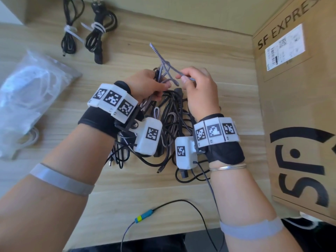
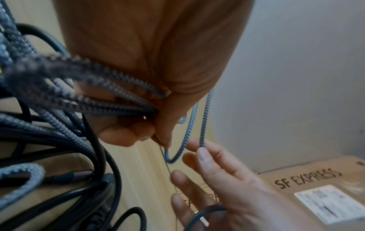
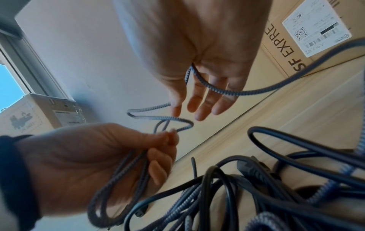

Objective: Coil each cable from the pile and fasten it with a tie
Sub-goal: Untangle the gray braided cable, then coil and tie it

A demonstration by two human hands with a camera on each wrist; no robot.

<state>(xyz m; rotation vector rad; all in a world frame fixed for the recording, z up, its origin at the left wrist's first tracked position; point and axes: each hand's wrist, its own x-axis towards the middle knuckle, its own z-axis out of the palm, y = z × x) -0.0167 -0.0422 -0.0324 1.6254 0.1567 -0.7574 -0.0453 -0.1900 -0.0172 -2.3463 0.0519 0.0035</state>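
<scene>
left hand (image 1: 145, 84) grips braided cable (image 1: 163, 61) loops, right hand (image 1: 198, 84) (pinching) — same cable

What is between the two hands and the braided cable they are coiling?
Nothing visible: the left hand grips the gathered loops of the braided cable and the right hand pinches its free run. The pile lies below.

from up here i see my hands (image 1: 174, 84) hemmed on the right by the cardboard box (image 1: 298, 110), which walls off that whole side of the table (image 1: 209, 57). the tangled cable pile (image 1: 171, 128) lies right beneath them. on the left the plastic bag (image 1: 31, 91) takes up the edge, and two tied cable bundles (image 1: 87, 31) sit at the back left. bare wood shows between bag and pile, and behind the pile.
</scene>
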